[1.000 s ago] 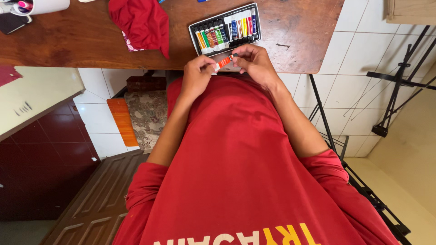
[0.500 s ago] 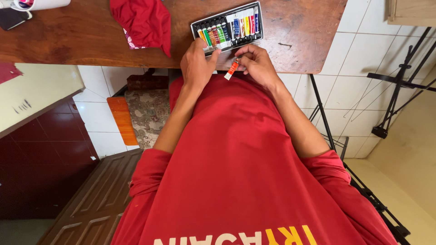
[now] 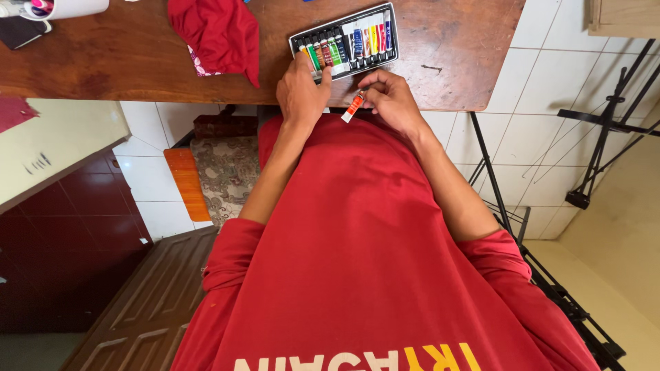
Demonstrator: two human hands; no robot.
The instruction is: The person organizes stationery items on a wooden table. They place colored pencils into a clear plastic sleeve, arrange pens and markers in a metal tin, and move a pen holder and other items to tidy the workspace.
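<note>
A black tray of several paint tubes [image 3: 357, 38] lies on the wooden table [image 3: 124, 62] near its front edge. My left hand [image 3: 300, 89] rests on the tray's left end, fingertips on the tubes there and thumb spread. I cannot see it grip any tube. My right hand [image 3: 393, 97] pinches a small orange-red paint tube [image 3: 353, 105] by its capped end. The tube hangs tilted just off the table edge, above my red shirt [image 3: 357, 261].
A crumpled red cloth [image 3: 218, 31] lies on the table left of the tray. A white mug with pens [image 3: 69, 7] and a dark phone [image 3: 19, 31] sit at the far left. Black stand legs [image 3: 598, 137] stand at the right, and a patterned mat [image 3: 223, 172] lies under the table.
My left hand let go of the orange-red tube and moved up onto the tray's left end. The tube now hangs from my right hand alone.
</note>
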